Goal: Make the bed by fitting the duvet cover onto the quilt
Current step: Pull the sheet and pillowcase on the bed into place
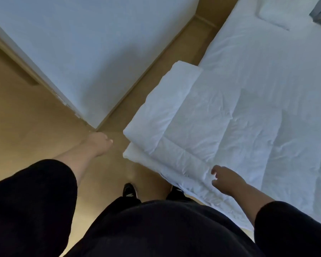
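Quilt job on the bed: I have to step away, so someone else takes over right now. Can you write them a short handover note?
Left hand: held out over the floor, holding nothing, fingers loosely curled.
Right hand: open, just above the near edge of the quilt; contact cannot be told.
The quilt lies spread on the bed, its left end folded back over itself. A pillow sits at the far end of the bed.
Done: the quilt is laid out.
Left: no duvet cover can be told apart in this view; find it, fit it over the quilt and smooth the bed.
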Action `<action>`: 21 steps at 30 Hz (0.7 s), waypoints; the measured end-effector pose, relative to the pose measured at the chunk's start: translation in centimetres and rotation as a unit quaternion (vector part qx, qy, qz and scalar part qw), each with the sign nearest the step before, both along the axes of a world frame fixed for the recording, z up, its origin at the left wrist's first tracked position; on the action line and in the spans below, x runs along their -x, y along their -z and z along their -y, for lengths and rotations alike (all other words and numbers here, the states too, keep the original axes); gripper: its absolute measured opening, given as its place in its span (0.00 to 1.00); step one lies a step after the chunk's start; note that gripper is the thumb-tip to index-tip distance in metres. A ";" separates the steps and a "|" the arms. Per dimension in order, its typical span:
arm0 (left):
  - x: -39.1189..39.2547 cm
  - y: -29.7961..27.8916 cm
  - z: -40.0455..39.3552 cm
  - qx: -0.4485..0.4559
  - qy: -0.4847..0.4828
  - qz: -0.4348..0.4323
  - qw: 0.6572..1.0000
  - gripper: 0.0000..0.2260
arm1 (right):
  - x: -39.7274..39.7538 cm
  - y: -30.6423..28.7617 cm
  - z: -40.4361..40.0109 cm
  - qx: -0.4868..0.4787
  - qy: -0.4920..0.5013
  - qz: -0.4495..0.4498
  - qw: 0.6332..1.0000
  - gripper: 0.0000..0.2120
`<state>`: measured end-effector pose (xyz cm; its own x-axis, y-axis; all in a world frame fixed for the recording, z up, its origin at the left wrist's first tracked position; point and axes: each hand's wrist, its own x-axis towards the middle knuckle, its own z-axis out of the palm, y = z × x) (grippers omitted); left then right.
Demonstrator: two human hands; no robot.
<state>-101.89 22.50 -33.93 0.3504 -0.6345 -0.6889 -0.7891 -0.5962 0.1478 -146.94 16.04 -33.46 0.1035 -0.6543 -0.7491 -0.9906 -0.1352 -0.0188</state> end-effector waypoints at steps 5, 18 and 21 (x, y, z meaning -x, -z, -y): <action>0.9 -0.3 -4.8 -0.006 -0.014 -0.003 1.000 0.17 | -3.9 3.3 -3.6 -0.061 -0.025 0.038 0.997 0.20; 10.0 0.2 -12.8 -0.071 -0.040 -0.047 0.996 0.18 | -6.4 10.7 -0.2 0.145 -0.300 -0.037 0.942 0.37; 11.0 0.2 -13.0 -0.079 -0.044 -0.032 0.995 0.18 | -6.3 11.6 -0.2 0.154 -0.334 -0.036 0.929 0.40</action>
